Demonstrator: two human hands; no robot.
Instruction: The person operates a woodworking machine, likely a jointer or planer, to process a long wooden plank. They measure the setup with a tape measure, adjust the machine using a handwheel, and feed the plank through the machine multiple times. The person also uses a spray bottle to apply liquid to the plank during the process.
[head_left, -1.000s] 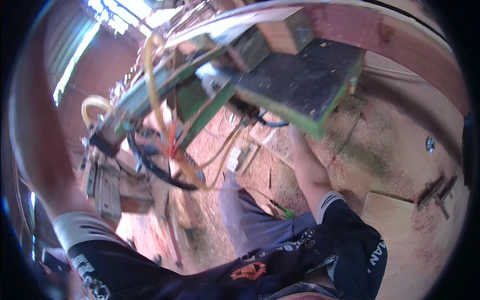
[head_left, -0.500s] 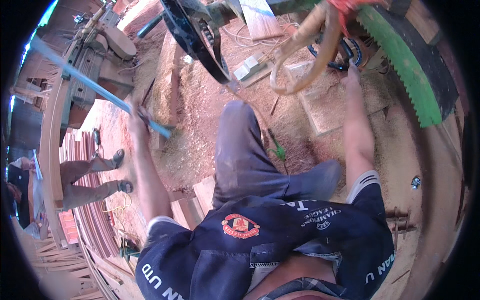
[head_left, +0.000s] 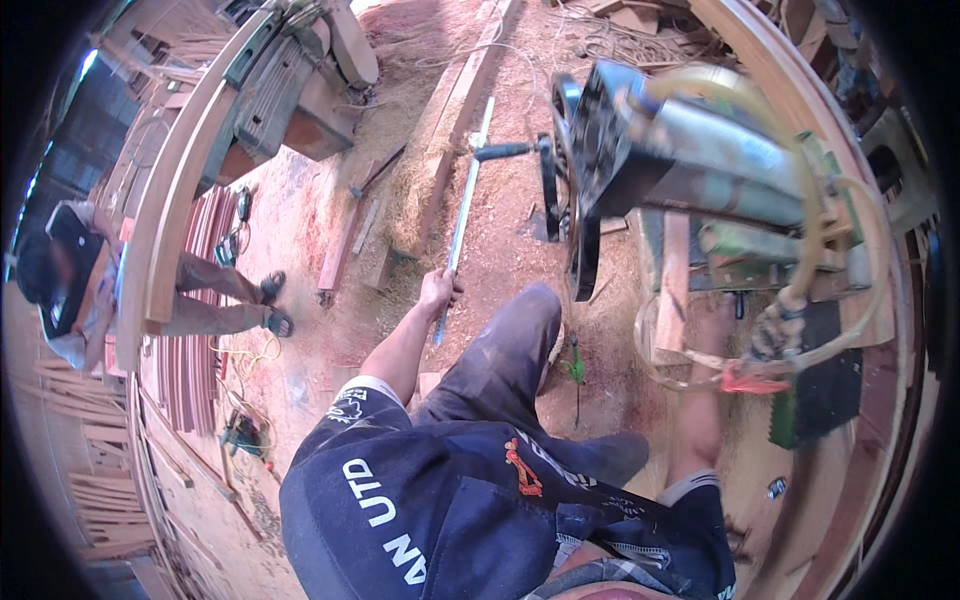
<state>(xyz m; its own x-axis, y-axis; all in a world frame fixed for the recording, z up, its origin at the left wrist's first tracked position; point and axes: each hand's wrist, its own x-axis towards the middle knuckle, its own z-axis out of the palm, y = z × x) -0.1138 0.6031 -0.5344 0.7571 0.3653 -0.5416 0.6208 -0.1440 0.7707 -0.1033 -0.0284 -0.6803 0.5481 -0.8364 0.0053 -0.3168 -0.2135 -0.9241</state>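
Observation:
My left hand (head_left: 438, 290) is closed around a long, thin, pale metal strip (head_left: 464, 215), gripping it near its lower end. The strip slants away from me over the sawdust-covered floor. My right arm reaches beneath a machine with a grey cylindrical body (head_left: 735, 160) at the right. Blurred and partly in shadow, my right hand (head_left: 712, 322) is beside a small dark handle (head_left: 739, 305); its fingers do not show clearly. A black wheel (head_left: 585, 255) and a crank handle (head_left: 503, 151) stick out from the machine's left side.
Loops of tan hose (head_left: 885, 235) hang around the machine. At the left, another person (head_left: 75, 270) stands behind a long timber beam (head_left: 165, 240). Stacked planks (head_left: 190, 370), a green power tool (head_left: 243, 437) and a floor timber (head_left: 455, 130) lie about.
My view has swung left, so the machine appears lower and more fully. The metal strip, blurred and pointing up-left before, now points up-right, still in my left hand.

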